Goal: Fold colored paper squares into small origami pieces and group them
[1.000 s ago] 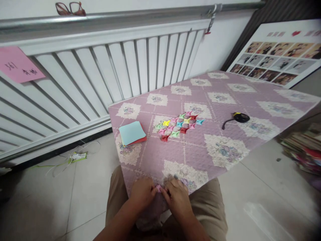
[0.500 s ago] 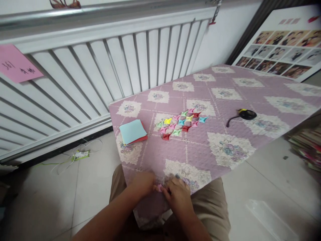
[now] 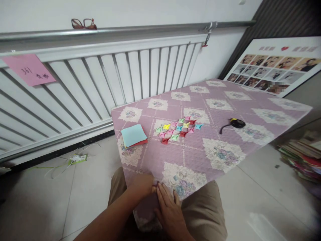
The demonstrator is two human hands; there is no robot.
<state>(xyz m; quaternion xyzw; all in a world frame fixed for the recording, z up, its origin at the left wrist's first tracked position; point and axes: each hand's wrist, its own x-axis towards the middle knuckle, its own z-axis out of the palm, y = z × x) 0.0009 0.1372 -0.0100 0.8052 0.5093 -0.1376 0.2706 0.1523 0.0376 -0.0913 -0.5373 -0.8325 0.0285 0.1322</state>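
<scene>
Left hand [image 3: 142, 184]: lower centre of frame, at the near end of the table. Fingers curled inward, tips largely hidden; cannot tell whether they pinch anything.

Right hand [image 3: 169, 206]: lower centre, just beside the left, fingertips meeting it. Fingers extended, nearly flat, pointing to upper left; how the thumb closes, and whether anything is held beneath, cannot be told.

Mauve tablecloth with cream floral diamonds [image 3: 160, 157]: under both hands; long axis from lower centre to the right of frame, narrow end toward the person.

Small four-pointed folded-paper pieces [image 3: 179, 128]: centre of frame, set close in slanting rows; pink, red, green, yellow, light blue. Group's long axis runs from lower left to upper right, the rows rising gently rightward; sharp tips project at the corners, those of the rightmost blue piece reaching right. Well apart from the hands.

Stack of square coloured paper, light blue uppermost [image 3: 134, 135]: left of centre, flat, red showing at its right and lower edges; upper edge rises slightly rightward.

Black-and-yellow tape measure [image 3: 237, 123]: right of centre, dark strap trailing to lower left.

Brown-framed eyeglasses [image 3: 94, 26]: upper left, on the silver pipe [image 3: 140, 29].

Pink handwritten paper [image 3: 30, 70]: upper left, on the white ribbed radiator [image 3: 120, 65].
</scene>
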